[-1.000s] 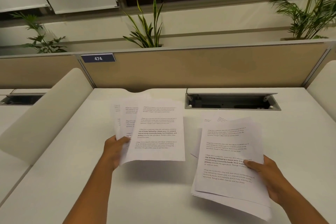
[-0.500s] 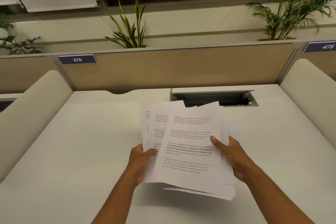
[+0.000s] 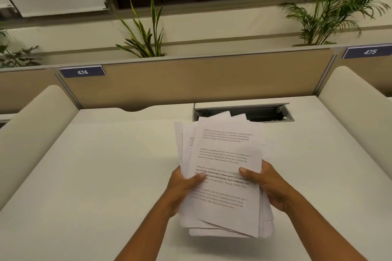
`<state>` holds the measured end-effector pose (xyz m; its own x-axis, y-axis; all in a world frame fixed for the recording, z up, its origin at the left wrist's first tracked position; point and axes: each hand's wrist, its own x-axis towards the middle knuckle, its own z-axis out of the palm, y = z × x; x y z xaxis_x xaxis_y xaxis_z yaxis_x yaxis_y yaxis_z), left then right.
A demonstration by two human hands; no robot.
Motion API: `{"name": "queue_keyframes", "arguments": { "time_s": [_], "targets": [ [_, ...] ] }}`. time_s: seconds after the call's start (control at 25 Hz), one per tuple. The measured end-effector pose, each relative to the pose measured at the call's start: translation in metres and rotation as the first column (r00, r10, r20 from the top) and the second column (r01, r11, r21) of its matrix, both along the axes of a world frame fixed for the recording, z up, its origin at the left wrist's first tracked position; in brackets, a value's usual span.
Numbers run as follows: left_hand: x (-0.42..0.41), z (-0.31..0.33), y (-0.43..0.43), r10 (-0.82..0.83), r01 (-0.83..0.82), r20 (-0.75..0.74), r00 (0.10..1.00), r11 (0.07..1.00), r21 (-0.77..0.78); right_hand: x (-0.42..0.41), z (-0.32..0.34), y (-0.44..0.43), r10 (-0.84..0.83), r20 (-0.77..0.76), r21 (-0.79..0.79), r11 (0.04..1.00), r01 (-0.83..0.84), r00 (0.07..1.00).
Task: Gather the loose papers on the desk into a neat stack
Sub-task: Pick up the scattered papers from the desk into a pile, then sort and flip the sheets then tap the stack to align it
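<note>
Several white printed papers (image 3: 224, 148) form one rough bundle held above the white desk (image 3: 101, 176), right of centre. Their edges are uneven: corners fan out at the top left and at the bottom. My left hand (image 3: 182, 186) grips the bundle's left edge with the thumb on the top sheet. On the right edge, my right hand (image 3: 269, 184) holds it the same way, thumb pressed over the bold printed lines. No loose sheet shows on the desk surface.
An open cable tray (image 3: 265, 112) is set into the desk just behind the papers. A tan partition (image 3: 201, 78) with labels 474 and 475 closes the back. Cream side dividers (image 3: 31, 133) flank the desk. Plants (image 3: 144, 34) stand behind the partition.
The two separate bundles, one in each hand, have come together into one. Both hands now grip its sides, closer together, and the sheets overlap more tightly than half a second ago.
</note>
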<state>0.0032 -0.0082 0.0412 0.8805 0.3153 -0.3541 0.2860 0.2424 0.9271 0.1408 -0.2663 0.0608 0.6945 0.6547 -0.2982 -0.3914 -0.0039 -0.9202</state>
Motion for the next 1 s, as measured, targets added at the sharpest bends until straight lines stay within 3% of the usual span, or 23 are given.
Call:
{"name": "queue_keyframes", "arguments": {
  "time_s": [0.16,0.32,0.48,0.88,1.0],
  "targets": [
    [0.004,0.004,-0.003,-0.033,0.023,0.089,0.995,0.993,0.118,0.0,0.011,0.006,-0.11,0.128,-0.1,0.987,0.123,0.986],
    [0.008,0.028,-0.01,0.023,-0.071,0.229,0.973,0.977,0.203,-0.005,0.028,0.006,-0.192,0.259,-0.003,0.98,0.199,0.947],
    [0.009,0.042,-0.01,-0.053,-0.025,0.311,0.949,0.97,0.242,-0.008,0.031,0.003,-0.178,0.311,0.064,0.984,0.166,0.934],
    [0.003,0.024,-0.025,-0.018,-0.042,0.264,0.964,0.975,0.22,-0.027,0.015,0.004,-0.217,0.334,0.067,0.976,0.207,0.917],
    [0.003,0.023,-0.036,0.03,-0.09,0.263,0.964,0.972,0.219,-0.034,0.009,0.007,-0.3,0.331,0.053,0.952,0.3,0.895]
  ]
}}
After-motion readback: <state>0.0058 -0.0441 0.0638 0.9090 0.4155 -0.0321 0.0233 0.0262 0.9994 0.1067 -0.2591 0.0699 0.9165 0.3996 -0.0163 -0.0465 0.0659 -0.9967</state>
